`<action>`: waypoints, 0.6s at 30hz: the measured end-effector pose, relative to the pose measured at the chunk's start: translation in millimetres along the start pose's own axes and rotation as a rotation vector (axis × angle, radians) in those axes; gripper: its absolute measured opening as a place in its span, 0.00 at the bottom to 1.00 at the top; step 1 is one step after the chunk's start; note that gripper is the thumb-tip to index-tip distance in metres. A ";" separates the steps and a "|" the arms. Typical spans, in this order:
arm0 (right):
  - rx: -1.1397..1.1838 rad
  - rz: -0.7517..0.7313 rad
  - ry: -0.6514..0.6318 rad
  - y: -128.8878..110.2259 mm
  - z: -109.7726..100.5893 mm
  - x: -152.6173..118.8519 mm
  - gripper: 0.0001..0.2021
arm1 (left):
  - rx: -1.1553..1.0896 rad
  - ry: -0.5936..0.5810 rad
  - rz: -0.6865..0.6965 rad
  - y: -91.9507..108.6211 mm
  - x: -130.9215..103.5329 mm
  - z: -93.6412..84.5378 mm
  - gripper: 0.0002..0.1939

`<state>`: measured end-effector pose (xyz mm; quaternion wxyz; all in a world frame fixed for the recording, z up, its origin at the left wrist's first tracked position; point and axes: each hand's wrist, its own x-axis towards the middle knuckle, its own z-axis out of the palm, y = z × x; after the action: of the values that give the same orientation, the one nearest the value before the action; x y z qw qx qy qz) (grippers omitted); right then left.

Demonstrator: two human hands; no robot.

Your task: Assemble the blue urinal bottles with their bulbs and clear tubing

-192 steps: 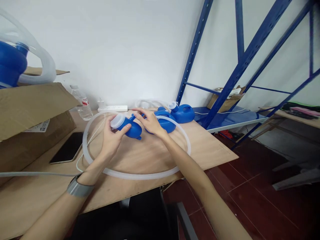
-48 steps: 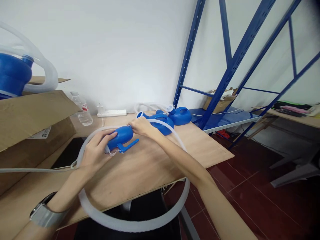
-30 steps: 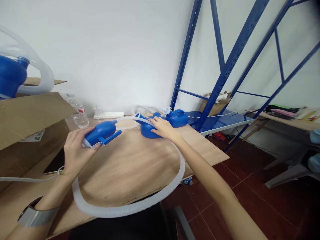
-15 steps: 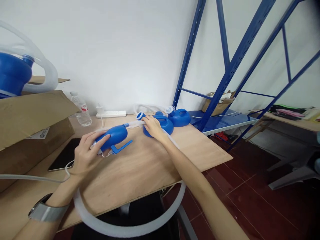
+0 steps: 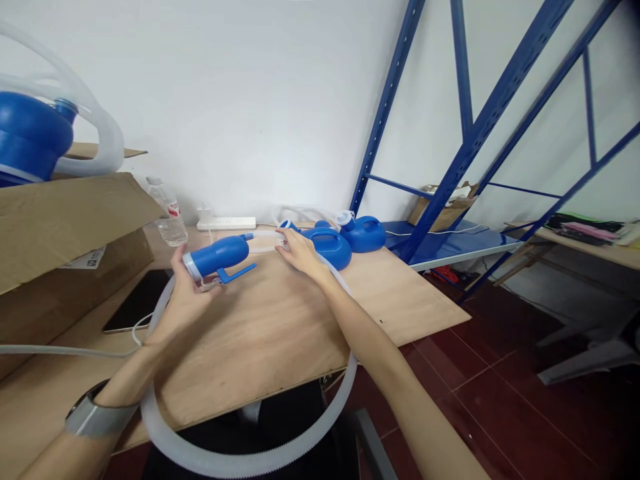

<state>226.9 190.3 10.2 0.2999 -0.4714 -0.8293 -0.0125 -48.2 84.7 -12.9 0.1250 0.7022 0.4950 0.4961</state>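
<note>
My left hand (image 5: 187, 287) grips the wide, white-rimmed end of a blue plastic urinal funnel (image 5: 220, 256), which lies on its side above the table. A thin blue hook-shaped strip (image 5: 237, 273) hangs below it on a white cord. From the funnel's narrow neck runs a translucent ribbed hose (image 5: 245, 465); my right hand (image 5: 299, 255) has its fingers closed on the hose near that neck. The hose loops down past the table's front edge. Just beyond my right hand stands a blue jug with a handle (image 5: 333, 248), partly hidden by the hand.
Another blue jug (image 5: 367, 235) stands at the back by the blue metal shelving (image 5: 450, 167). To the left are an open cardboard box (image 5: 75, 220) with a blue container (image 5: 30, 133) above it, a water bottle (image 5: 170, 217), a dark tablet (image 5: 135, 303) and a power strip (image 5: 227, 223).
My left hand has turned from over the funnel to beneath and behind its rim, and the white rim now shows. The funnel has swung more level. My right hand stays on the hose.
</note>
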 end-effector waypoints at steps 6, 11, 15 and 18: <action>-0.100 -0.016 0.041 9.7 5.5 -8.4 0.15 | -0.532 0.109 -0.591 15.6 3.4 10.2 0.35; -0.152 0.016 0.099 10.6 7.0 -6.7 0.14 | -0.421 0.255 -0.606 15.2 7.2 8.7 0.31; -0.186 -0.011 0.128 15.0 8.0 -7.6 0.13 | -0.459 0.339 -0.620 17.0 7.8 9.1 0.30; -0.178 -0.087 0.142 20.4 9.6 -8.2 0.14 | -0.455 0.380 -0.598 20.4 7.7 9.8 0.29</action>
<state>241.4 198.2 -7.2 0.3140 -0.4577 -0.8212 -0.1325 -28.3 84.3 0.5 0.3221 0.3779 0.5692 0.6553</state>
